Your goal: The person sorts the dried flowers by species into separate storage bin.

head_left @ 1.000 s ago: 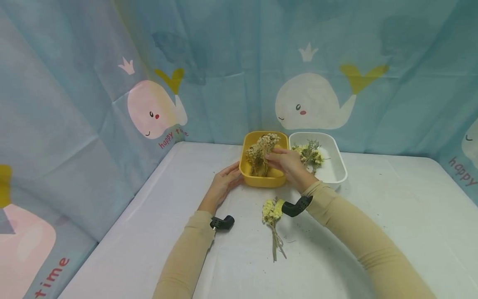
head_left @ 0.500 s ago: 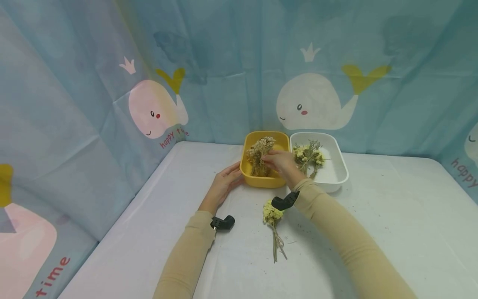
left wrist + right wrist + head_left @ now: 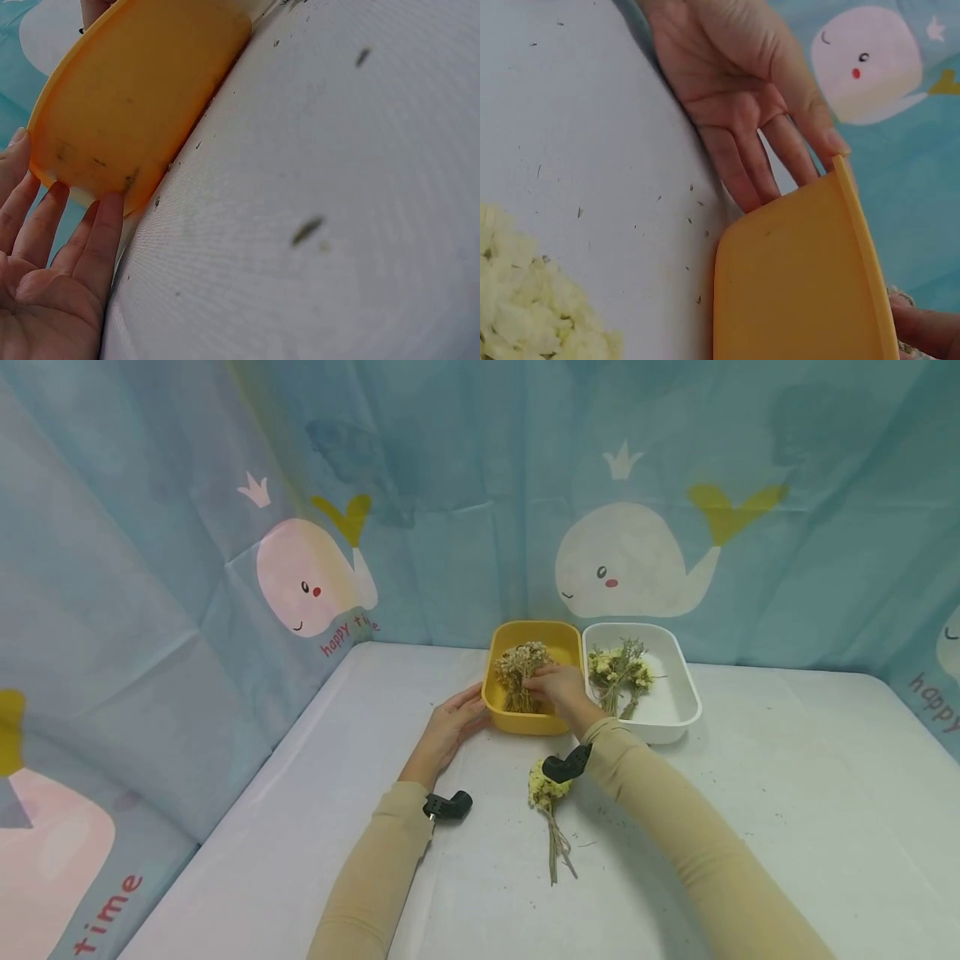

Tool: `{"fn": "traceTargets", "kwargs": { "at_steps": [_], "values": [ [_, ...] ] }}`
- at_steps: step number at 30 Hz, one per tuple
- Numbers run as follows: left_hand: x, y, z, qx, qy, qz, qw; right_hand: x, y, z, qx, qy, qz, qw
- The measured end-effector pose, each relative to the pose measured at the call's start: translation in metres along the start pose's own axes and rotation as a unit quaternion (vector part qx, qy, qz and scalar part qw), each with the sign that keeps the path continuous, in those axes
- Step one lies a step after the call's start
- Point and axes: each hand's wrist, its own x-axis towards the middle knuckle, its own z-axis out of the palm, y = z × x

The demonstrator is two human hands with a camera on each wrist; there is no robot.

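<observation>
In the head view my left hand [image 3: 448,727] rests its fingers on the left side of the yellow bin [image 3: 517,723]. The left wrist view has these fingers [image 3: 105,232] nearly straight against the bin wall, with the thumb at the rim. Inside the bin, a bunch of pale brownish dried flowers [image 3: 519,662] stands tilted, its heads toward the back. My right hand [image 3: 566,691] reaches over the bin's right front and pinches the bunch near its stems. The right wrist view shows only part of that hand [image 3: 930,334] behind the bin wall.
A white bin [image 3: 678,702] stands against the yellow bin's right side and holds yellow and grey-green dried flowers [image 3: 621,670]. A yellow dried-flower bunch [image 3: 545,792] lies on the white table [image 3: 480,902], below the right wrist. Small plant crumbs are scattered around. A whale-print curtain [image 3: 465,568] closes off the back.
My right hand has lowered the brownish dried flowers deeper into the yellow bin, and its forearm has shifted left. The left hand stays at the bin's side.
</observation>
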Motion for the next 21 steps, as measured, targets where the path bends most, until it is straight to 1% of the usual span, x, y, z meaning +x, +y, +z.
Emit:
{"fn": "traceTargets", "kwargs": {
  "at_steps": [7, 13, 18, 20, 21],
  "values": [
    [-0.0003, 0.0008, 0.0009, 0.0, 0.007, -0.007, 1.0, 0.0016, 0.0014, 0.0003, -0.013, -0.007, 0.007, 0.9999],
    [0.0003, 0.0012, 0.0011, 0.001, 0.002, -0.003, 1.0, 0.0017, 0.0002, 0.0005, -0.013, -0.013, 0.015, 0.9997],
    [0.0012, 0.0005, 0.0008, -0.003, -0.003, 0.002, 1.0, 0.0011, -0.0005, 0.0009, -0.016, -0.006, 0.018, 0.9997],
    [0.0012, 0.0004, 0.0008, -0.006, -0.003, 0.002, 1.0, 0.0038, 0.0004, 0.0011, -0.02, -0.001, 0.021, 0.9996],
    [0.0013, 0.0002, 0.0008, -0.007, -0.003, 0.001, 1.0, 0.0081, 0.0023, 0.0006, -0.021, -0.003, 0.022, 0.9996]
  ]
}}
